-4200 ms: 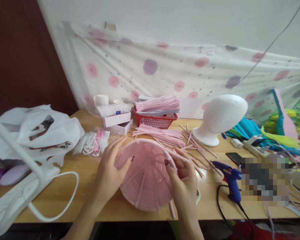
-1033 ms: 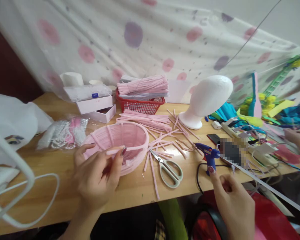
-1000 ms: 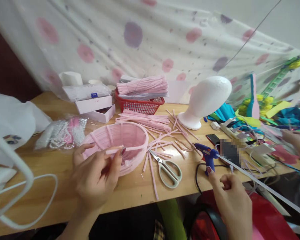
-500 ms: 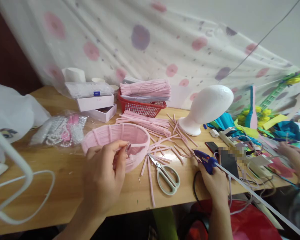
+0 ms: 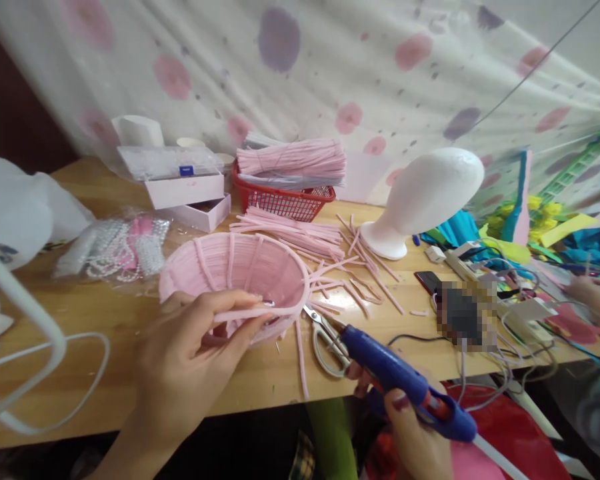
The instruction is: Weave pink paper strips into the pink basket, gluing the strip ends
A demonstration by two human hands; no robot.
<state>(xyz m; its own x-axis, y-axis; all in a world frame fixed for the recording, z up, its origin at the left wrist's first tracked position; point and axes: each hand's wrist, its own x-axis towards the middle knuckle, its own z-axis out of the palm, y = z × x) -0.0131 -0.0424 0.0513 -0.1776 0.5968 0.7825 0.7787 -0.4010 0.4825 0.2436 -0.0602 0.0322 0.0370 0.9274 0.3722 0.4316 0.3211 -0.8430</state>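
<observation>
My left hand (image 5: pixel 180 363) pinches a pale pink pipe cleaner (image 5: pixel 243 313) between thumb and fingers, along the near rim of a round, ribbed pink basket (image 5: pixel 180 263). My wrist and fingers hide part of the basket's front. My right hand (image 5: pixel 405 417) is wrapped round a blue hot glue gun (image 5: pixel 387 363), a white glue stick trailing from its back end. Its nozzle points left towards the basket and is over the scissors (image 5: pixel 325 347), partly covering them. Cut pink pipe cleaner pieces (image 5: pixel 357 297) lie scattered to the basket's right.
Behind the basket lies a pile of pipe cleaners (image 5: pixel 290 233), with a red basket (image 5: pixel 285 202) of bundles beyond. A white foam head (image 5: pixel 430 193) stands at right, near cables and a phone. Bagged beads (image 5: pixel 125 250) lie left. Another person's hand (image 5: pixel 593 297) is at far right.
My right hand has lifted the glue gun from the table's right part and brought it left, close to the basket. My left hand has shifted slightly down and left, its pipe cleaner now lying along the rim.
</observation>
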